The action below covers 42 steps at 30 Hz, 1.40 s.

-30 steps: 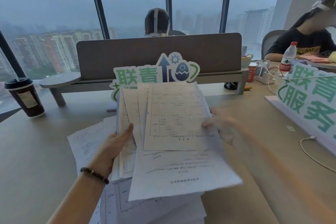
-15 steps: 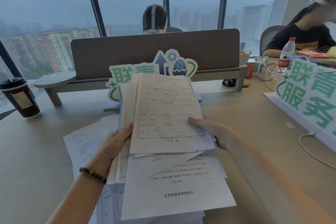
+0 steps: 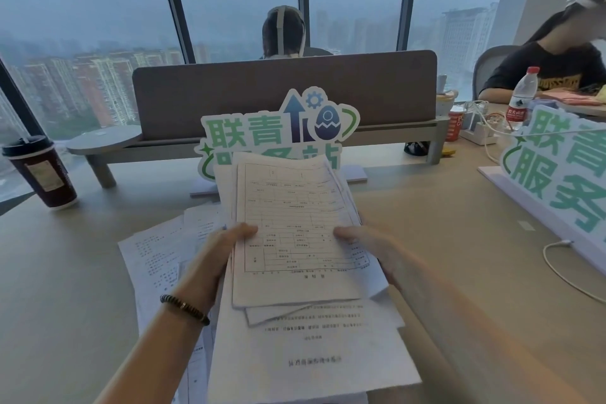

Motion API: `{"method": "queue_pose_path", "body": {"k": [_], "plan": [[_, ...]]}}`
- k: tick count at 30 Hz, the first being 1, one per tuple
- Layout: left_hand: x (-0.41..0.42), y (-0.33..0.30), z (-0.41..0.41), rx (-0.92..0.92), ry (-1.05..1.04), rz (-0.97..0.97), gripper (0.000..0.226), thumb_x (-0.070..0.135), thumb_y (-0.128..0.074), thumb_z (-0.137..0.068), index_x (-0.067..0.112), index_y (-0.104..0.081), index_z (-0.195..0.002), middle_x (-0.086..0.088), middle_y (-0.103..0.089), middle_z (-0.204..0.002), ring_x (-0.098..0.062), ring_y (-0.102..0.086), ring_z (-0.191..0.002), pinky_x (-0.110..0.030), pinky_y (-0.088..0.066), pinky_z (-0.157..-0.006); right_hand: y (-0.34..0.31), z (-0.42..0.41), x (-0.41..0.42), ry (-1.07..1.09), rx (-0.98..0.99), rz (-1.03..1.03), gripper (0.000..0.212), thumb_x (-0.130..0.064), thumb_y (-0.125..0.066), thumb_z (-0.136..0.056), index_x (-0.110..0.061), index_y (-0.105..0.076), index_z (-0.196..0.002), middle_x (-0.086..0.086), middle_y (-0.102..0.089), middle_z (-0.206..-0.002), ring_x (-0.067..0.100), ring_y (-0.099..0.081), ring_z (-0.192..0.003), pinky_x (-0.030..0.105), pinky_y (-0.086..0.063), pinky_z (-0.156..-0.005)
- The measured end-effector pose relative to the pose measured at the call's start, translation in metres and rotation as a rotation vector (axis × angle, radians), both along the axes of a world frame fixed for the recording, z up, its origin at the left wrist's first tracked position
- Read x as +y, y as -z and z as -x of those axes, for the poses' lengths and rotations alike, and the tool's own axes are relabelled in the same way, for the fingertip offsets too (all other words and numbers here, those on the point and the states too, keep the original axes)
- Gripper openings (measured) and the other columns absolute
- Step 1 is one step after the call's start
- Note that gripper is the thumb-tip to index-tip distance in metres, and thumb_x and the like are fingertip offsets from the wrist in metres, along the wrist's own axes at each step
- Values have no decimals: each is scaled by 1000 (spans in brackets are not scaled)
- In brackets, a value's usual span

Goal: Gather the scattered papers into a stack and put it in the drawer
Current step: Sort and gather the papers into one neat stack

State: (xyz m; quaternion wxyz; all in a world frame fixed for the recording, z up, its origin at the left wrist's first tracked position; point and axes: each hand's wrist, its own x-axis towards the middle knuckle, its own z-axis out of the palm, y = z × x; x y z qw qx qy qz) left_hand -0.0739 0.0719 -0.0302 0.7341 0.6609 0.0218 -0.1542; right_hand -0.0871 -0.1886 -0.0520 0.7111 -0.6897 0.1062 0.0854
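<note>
White paper stack [image 3: 296, 233], centre frame: squarer than a second ago | left hand [image 3: 214, 259], right hand [image 3: 370, 248] clamp its sides | loose sheets [image 3: 154, 252] remain lower left, unstacked

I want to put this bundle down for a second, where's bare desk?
Bare desk lies left of the loose sheets, in front of the coffee cup. More lies right of the right hand, before the white cable. The middle is crowded with papers.

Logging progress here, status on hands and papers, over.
Left hand and right hand grip the paper stack by its sides. More sheets loose on desk. No drawer in view.
</note>
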Motion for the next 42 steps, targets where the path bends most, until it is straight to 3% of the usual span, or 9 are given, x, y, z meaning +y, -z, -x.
{"method": "queue_pose_path", "body": {"k": [2,5,11,15,20,25,32,37,42], "plan": [[-1,-4,0,-6,46,3,32,8,-52,-93,15,-61,-123,-17,-74,-112,-38,-72,-102,-53,-55,-91,-3,-1,0,50,-71,16,27,-8,-72,-88,-15,-67,-114,5,-76,-103,23,-73,-93,37,-59,-82],[-4,-10,3,-64,87,-35,35,1,-54,-93,13,-59,-125,-17,-73,-115,-37,-72,-101,-51,-60,-84,-19,6,2,102,-146,-32,15,-7,-72,-89,-19,-69,-96,7,-78,-95,28,-75,-87,45,-62,-77],[-11,-26,9,-305,-43,-110,29,3,-61,-94,15,-65,-121,-6,-75,-111,-27,-73,-100,-42,-62,-80,-53,17,9,132,-327,-35,21,-8,-71,-90,-15,-70,-110,4,-78,-100,27,-76,-89,48,-63,-76],[-14,-39,8,-467,-209,-107,24,7,-64,-94,22,-67,-112,0,-74,-108,-23,-70,-102,-44,-58,-86,-73,21,11,150,-498,70,28,-11,-72,-89,-22,-69,-115,-5,-77,-103,15,-74,-92,36,-62,-76],[-15,-42,9,-611,-237,-56,27,8,-62,-96,19,-67,-120,-1,-75,-113,-20,-71,-105,-43,-58,-86,-89,23,15,177,-660,150,28,-9,-69,-92,-31,-68,-109,-12,-75,-105,6,-72,-94,28,-59,-78],[-14,-37,9,-626,-252,3,27,8,-62,-96,18,-68,-120,-2,-74,-115,-23,-70,-107,-48,-58,-88,-85,26,22,197,-716,143,32,-6,-64,-94,-38,-66,-102,-18,-75,-99,0,-71,-90,16,-57,-69],[-14,-35,13,-570,-235,74,21,12,-64,-94,17,-70,-114,-2,-76,-111,-23,-72,-104,-46,-58,-87,-75,24,26,224,-682,104,23,-15,-66,-94,-32,-68,-110,-12,-75,-105,7,-71,-96,32,-59,-81],[-15,-37,16,-530,-195,88,20,15,-66,-92,12,-72,-112,-5,-77,-107,-24,-73,-101,-41,-60,-83,-71,24,27,187,-678,85,20,-21,-66,-95,-33,-66,-110,-12,-74,-107,7,-70,-99,33,-58,-84],[-8,-44,16,-557,-161,81,24,25,-76,-83,16,-73,-105,-6,-77,-103,-25,-74,-98,-41,-61,-80,-77,22,23,193,-675,63,37,-37,-72,-88,-29,-60,-121,-10,-71,-114,9,-69,-103,35,-59,-83]]}}
